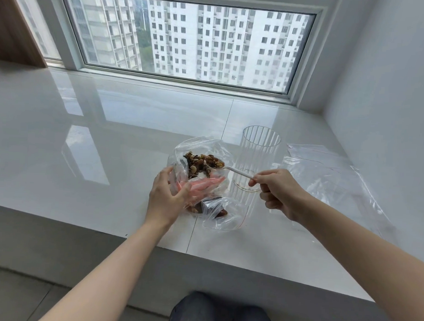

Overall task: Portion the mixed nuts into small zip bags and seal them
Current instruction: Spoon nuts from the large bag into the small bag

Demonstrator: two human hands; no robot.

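No brand, label or legible writing anywhere on the plastic or glass. Left hand (pixel 167 197) gripping the crumpled mouth of a clear plastic bag (pixel 199 148), fingers curled round the pinkish folds of film and holding the opening up. Inside that bag, a heap of mixed nuts (pixel 201 163), near the middle of the white ledge (pixel 111 132). Right hand (pixel 277 191) pinching the end of a white plastic spoon (pixel 232 170) between thumb and fingertips, bowl buried among the nuts (how full, impossible to tell). Under the left hand, a smaller zip bag (pixel 216 213) with dark pieces in it, mostly hidden by film and glare; whether its seal is closed cannot be made out. Ribbed clear glass (pixel 256 162) upright just beside the nuts, behind the spoon handle. More clear bags (pixel 330 179) flat to the right, edges lost against the shine. Wide bare ledge to the left and toward the window (pixel 186 41); front edge close below the wrists.
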